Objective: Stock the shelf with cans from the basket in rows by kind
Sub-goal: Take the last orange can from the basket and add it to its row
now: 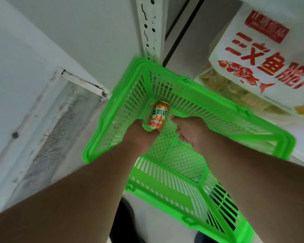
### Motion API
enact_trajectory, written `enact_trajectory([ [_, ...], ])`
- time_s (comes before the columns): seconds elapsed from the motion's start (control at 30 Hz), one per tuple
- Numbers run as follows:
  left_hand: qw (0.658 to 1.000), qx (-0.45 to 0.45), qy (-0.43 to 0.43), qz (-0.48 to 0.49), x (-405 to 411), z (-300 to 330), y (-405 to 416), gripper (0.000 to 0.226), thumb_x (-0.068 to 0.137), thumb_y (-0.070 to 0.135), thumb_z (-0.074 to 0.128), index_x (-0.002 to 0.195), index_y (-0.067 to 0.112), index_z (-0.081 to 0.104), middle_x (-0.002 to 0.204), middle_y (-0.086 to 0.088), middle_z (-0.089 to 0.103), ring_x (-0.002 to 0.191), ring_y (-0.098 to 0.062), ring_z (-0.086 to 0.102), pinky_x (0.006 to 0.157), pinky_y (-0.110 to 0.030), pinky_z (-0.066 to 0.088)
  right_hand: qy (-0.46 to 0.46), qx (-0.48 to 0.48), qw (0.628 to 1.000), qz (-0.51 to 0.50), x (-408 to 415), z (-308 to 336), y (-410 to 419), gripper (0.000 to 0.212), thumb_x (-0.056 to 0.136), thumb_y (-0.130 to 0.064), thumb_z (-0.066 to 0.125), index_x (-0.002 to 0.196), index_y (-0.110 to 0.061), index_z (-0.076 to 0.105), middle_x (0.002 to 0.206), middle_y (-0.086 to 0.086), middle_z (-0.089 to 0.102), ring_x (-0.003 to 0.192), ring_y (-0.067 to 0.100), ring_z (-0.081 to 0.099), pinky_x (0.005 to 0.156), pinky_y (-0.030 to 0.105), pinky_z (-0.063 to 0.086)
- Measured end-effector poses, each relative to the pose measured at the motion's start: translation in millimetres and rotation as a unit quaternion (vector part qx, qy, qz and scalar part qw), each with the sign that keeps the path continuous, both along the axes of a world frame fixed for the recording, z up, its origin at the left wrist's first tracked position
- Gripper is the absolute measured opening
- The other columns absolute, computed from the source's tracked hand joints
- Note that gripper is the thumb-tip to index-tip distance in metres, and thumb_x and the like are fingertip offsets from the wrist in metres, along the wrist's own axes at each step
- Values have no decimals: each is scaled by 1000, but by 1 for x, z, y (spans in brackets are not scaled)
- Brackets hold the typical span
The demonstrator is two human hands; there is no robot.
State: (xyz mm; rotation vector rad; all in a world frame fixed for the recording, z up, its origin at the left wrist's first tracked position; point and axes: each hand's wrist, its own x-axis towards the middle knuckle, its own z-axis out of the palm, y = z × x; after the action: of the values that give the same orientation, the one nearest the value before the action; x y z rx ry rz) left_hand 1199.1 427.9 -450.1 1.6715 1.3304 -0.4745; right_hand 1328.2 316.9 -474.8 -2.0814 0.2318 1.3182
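A bright green plastic basket (218,111) stands on the floor below me, its mesh bottom mostly bare. An orange can (157,114) with green lettering lies in its far left corner. My left hand (139,134) reaches into the basket and its fingers close around the lower end of the can. Beside it, my right hand (191,130) hovers over the mesh bottom just right of the can, with fingers loosely curled and nothing in them. No other can shows in the basket.
A white perforated shelf upright (148,27) rises behind the basket. A large white snack bag (263,55) with red characters and a fish picture sits on the shelf at right. A white wall and scuffed baseboard (42,130) run along the left.
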Motion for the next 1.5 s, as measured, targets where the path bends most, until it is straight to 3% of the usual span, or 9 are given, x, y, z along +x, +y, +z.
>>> enact_trajectory([
  [0.13, 1000, 8, 11, -7, 22, -39, 10, 70, 84, 41, 76, 141, 10, 48, 116, -2, 61, 89, -19, 63, 60, -17, 40, -6, -7, 1000, -6, 11, -39, 24, 62, 80, -55, 77, 111, -2, 68, 106, 17, 73, 100, 29, 73, 94, 57, 59],
  [0.27, 1000, 14, 8, -18, 33, -84, 18, 48, 77, 42, 82, 107, 13, 58, 101, -1, 68, 84, -21, 65, 60, -20, 46, -13, 7, 1000, -7, 18, -74, 45, 39, 85, -45, 79, 80, -10, 63, 104, 19, 73, 103, 34, 72, 97, 54, 58],
  [0.37, 999, 1, 13, -52, 39, -108, 23, 31, 79, 42, 80, 90, 21, 61, 81, 1, 62, 73, -18, 61, 42, -9, 34, -4, 18, 999, -35, 19, -91, 57, 37, 86, -40, 81, 99, -6, 70, 105, 14, 73, 96, 29, 69, 85, 39, 56],
  [0.47, 997, 0, 15, -80, 41, -121, 27, 36, 77, 47, 80, 87, 15, 69, 82, -3, 68, 79, -20, 67, 58, -20, 41, 15, 9, 999, -51, 14, -102, 65, 59, 74, -45, 89, 110, 0, 73, 98, 13, 75, 82, 27, 70, 68, 33, 56],
  [0.63, 997, -12, 16, -69, 33, -111, 24, 30, 71, 47, 84, 73, 22, 68, 74, -1, 68, 69, -16, 65, 55, -22, 42, 34, 33, 997, -61, 7, -106, 53, 104, 25, -66, 82, 109, -6, 73, 95, 12, 78, 79, 31, 78, 81, 52, 65],
  [0.93, 998, -6, -36, -52, 17, 53, -3, 31, 69, 40, 85, 78, 16, 68, 58, 7, 60, 50, -1, 57, 40, -10, 34, 56, 74, 994, -52, 0, 63, 19, 80, 37, -59, 87, 92, -1, 76, 90, 15, 80, 88, 34, 78, 90, 60, 59],
  [1.2, 992, -13, -124, -27, 11, 265, -24, 39, 59, 43, 84, 88, 22, 68, 78, 5, 73, 70, -11, 68, 61, -25, 49, 37, 141, 989, -19, 4, 306, -6, 23, 77, -36, 87, 78, -14, 79, 90, 9, 81, 91, 28, 78, 99, 49, 58],
  [1.33, 980, -49, -190, -11, 9, 379, -35, 36, 68, 19, 89, 93, 21, 63, 86, 2, 75, 73, -12, 67, 63, -18, 50, 23, 183, 983, -21, 5, 424, -26, 16, 87, -32, 79, 90, -16, 77, 97, 6, 82, 90, 21, 78, 99, 44, 58],
  [1.5, 973, -52, -220, -47, -1, 498, -45, 45, 63, 30, 91, 98, 23, 64, 86, 5, 76, 81, -14, 72, 73, -26, 55, -16, 198, 979, -48, -10, 545, -47, 23, 85, -37, 82, 93, -16, 77, 94, 2, 82, 95, 22, 78, 102, 48, 57],
])
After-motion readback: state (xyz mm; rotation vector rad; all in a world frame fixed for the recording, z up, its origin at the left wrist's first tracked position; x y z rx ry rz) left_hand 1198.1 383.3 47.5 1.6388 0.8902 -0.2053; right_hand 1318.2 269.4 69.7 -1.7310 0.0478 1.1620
